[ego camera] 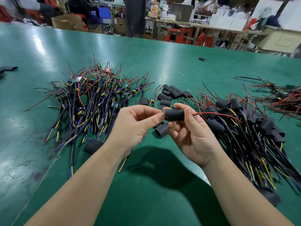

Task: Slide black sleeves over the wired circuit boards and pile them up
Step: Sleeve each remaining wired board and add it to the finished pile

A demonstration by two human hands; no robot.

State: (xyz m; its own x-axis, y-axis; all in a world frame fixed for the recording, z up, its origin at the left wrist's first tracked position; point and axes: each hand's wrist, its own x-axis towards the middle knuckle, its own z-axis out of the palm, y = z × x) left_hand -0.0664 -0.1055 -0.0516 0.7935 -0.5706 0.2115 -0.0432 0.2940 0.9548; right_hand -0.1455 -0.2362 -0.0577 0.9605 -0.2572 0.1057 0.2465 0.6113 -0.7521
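Right hand [192, 132] grips black sleeve [175, 115] lying left-right; left hand [135, 123] pinches its left end.

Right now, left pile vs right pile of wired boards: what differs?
Left pile shows bare green boards; right pile has its boards covered by black sleeves. Left pile's cables trail toward the near left; right pile's trail toward the near right. Both lie on the green table, with black cables ending in yellow and purple leads and thin red wires.
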